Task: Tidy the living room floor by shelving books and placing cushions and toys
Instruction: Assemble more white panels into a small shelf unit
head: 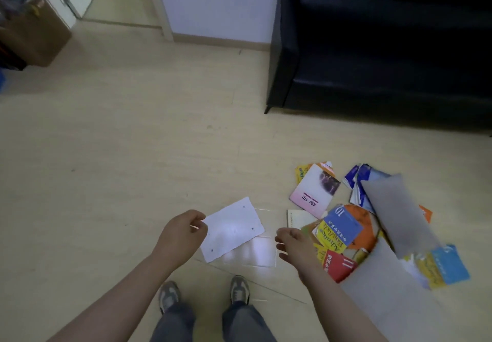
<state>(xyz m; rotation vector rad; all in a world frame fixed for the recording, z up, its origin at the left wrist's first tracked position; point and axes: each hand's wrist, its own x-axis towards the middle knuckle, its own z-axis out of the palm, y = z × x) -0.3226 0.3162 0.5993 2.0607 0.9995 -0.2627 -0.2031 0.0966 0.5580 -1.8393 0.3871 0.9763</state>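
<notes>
Observed from the room: the person stands on the pale floor [133, 142], both arms held out and low.

Left hand [183, 232]: pinches the near edge of a white sheet or thin white-covered booklet [234, 228], held clear of the floor in front of the feet. I cannot tell which it is.

Right hand [295, 243]: fingers loosely curled, nothing in them as far as I can see. It is just beside the white item's right edge, not touching it.

Books: a loose pile of books [343, 232] lies scattered on the floor to the person's right, in front of the black sofa [372, 49]. A pink-covered book [314, 190] lies at its far edge, and a grey board [399, 208] lies across the top. The covers overlap at all angles and none are stacked.

Progress, in my judgement: early. At most one item is in hand and the pile looks unsorted. No shelf, cushion or toy is in sight, so the state of those parts cannot be assessed.

Also present: a brown cardboard box [34, 35] at far left.
</notes>
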